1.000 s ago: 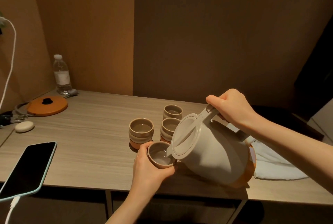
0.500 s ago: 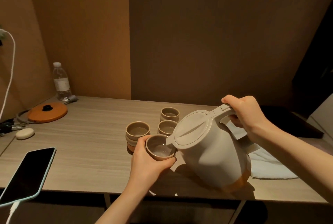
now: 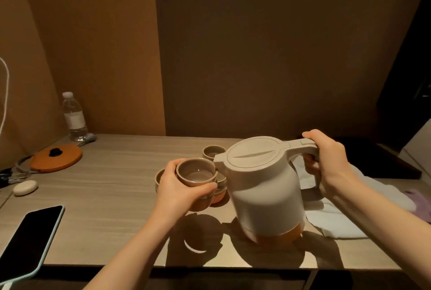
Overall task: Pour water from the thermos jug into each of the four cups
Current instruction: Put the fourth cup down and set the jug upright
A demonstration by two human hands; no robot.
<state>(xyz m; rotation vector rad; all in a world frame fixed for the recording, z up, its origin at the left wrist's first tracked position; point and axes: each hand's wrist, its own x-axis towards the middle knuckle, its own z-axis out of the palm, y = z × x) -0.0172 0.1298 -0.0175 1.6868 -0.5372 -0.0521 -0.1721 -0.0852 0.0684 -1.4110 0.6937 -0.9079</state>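
At the far left edge a white cable (image 3: 5,93) runs down the wall, and at about 8 o'clock on the table (image 3: 112,187) a dark-screened phone (image 3: 28,240) lies flat, its glass showing no writing. Just beyond it, at 9 o'clock, sit a small pale oval object (image 3: 25,187) and an orange lid (image 3: 56,157) with a black knob. Behind the lid, at 10 o'clock, a clear water bottle (image 3: 74,120) stands upright; its label is too blurred to read. Toward the middle, the left hand (image 3: 179,190) grasps a cup (image 3: 196,176) lifted off the table, fingers and thumb wrapped round its side, water visible inside. A second cup (image 3: 160,176) peeks out to the left of that hand, a third (image 3: 219,188) sits just behind the held one, and a fourth (image 3: 213,151) stands farther back at 12 o'clock. Right of centre, the pale jug (image 3: 268,187) with an orange base is nearly upright, its spout just beside the held cup's rim and its lid closed; no brand mark shows on it. The right hand (image 3: 326,161) clutches its handle at 2 o'clock. A white cloth (image 3: 331,219) lies under and behind the jug at 3 o'clock.
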